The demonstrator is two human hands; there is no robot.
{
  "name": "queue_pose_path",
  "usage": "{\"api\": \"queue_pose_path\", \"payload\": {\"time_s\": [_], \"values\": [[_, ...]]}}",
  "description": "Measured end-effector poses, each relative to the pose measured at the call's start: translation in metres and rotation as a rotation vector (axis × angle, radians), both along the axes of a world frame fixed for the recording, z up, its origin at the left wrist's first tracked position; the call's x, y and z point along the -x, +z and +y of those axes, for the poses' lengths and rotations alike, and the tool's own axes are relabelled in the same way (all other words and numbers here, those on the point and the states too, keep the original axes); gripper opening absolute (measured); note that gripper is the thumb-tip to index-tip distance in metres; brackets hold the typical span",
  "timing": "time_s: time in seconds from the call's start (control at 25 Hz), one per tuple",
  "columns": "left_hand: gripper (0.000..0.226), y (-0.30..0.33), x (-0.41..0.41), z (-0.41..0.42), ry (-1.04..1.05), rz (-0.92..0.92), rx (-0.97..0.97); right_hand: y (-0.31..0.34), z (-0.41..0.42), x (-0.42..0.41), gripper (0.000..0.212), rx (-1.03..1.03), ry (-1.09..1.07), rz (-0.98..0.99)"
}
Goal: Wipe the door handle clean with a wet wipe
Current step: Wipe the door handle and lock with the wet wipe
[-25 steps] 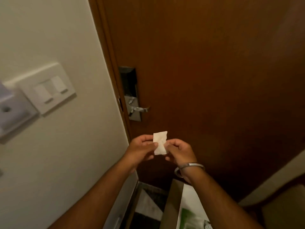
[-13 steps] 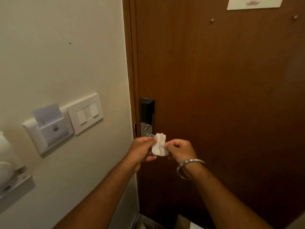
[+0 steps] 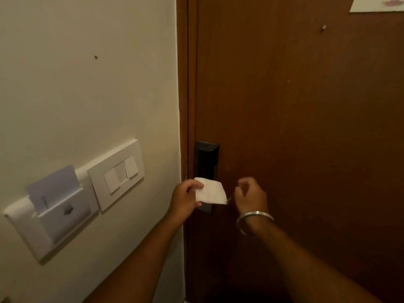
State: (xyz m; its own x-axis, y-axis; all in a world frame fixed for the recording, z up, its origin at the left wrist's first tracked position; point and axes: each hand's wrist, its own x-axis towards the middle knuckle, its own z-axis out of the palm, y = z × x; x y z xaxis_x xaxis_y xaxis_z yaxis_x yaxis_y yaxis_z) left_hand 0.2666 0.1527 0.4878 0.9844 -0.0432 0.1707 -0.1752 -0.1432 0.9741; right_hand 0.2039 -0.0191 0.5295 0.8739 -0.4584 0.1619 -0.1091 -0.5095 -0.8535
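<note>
A white wet wipe (image 3: 210, 191), partly unfolded, is pinched at its left edge by my left hand (image 3: 185, 199). It hangs in front of the dark lock plate (image 3: 206, 162) on the brown door (image 3: 306, 127), and it hides the door handle. My right hand (image 3: 251, 194), with a metal bangle on the wrist, is just right of the wipe with its fingers loosely curled. A thin thread seems to run from the wipe's lower corner to that hand; whether the fingers hold anything I cannot tell.
On the cream wall to the left are a white light switch (image 3: 119, 173) and a key-card holder (image 3: 54, 213) with a card in it. A paper notice (image 3: 379, 3) is stuck at the door's top right. The door frame (image 3: 185, 84) runs between wall and door.
The view has risen and closed in on the door. The wipe was held folded between both hands; now it is spread wider in my left hand, and my right hand has come off to the right.
</note>
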Motion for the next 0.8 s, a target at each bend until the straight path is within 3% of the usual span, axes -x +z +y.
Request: {"api": "queue_pose_path", "payload": {"time_s": [0.08,0.16,0.24,0.32,0.48,0.72,0.8], "values": [[0.024,-0.01,-0.023,-0.002,-0.023,-0.082,-0.111,0.028,-0.018,-0.017,0.041,0.627,0.017,-0.168],[0.025,-0.021,-0.039,-0.001,-0.003,-0.225,-0.351,0.066,-0.04,-0.037,0.053,1.21,0.045,-0.371],[0.029,-0.031,-0.049,0.004,0.012,-0.387,-0.635,0.1,-0.065,-0.058,0.062,1.597,0.129,-0.439],[0.037,-0.037,-0.053,0.01,0.027,-0.509,-0.916,0.122,-0.092,-0.078,0.066,1.834,0.224,-0.44],[0.045,-0.03,-0.054,0.016,-0.003,-0.751,-1.222,0.128,-0.127,-0.106,0.075,2.041,0.269,-0.525],[0.044,-0.026,-0.038,-0.02,-0.116,-1.0,-1.454,0.114,-0.138,-0.118,0.088,2.005,0.258,-0.662],[0.042,-0.03,-0.028,-0.054,-0.125,-0.98,-1.473,0.116,-0.139,-0.116,0.088,2.011,0.261,-0.667]]}}
